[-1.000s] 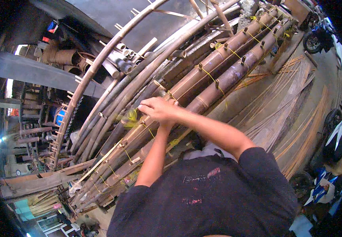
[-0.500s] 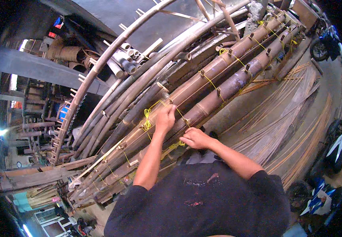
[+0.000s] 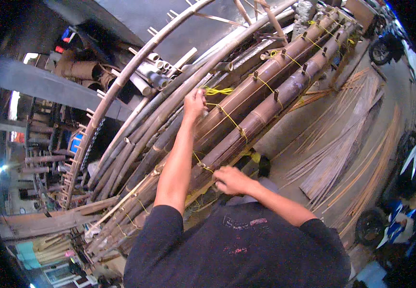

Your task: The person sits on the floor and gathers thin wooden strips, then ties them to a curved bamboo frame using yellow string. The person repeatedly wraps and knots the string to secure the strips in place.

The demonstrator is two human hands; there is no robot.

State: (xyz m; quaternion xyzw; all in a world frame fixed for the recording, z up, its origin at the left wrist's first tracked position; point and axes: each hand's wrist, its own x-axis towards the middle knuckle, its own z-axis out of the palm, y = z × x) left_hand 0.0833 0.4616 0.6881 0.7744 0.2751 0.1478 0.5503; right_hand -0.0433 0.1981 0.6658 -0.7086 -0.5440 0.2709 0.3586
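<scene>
Head view: gripping bunch of yellow cord (image 3: pixel 220 90) in left hand (image 3: pixel 196 104), fingers folded tight round it, loose strands poking out rightward, near far side of bamboo poles (image 3: pixel 246 94); holding right hand (image 3: pixel 233 180) half curled beside nearer pole, cannot tell whether pinching anything; cord also crossing poles at short dark pegs (image 3: pixel 255 75), thin strips (image 3: pixel 344 151) lying at right

Two grips (image 3: pixel 196 103) (image 3: pixel 233 180), two thick bamboo poles (image 3: pixel 268 74) (image 3: pixel 265 110), one held cord hank (image 3: pixel 220 90)
</scene>
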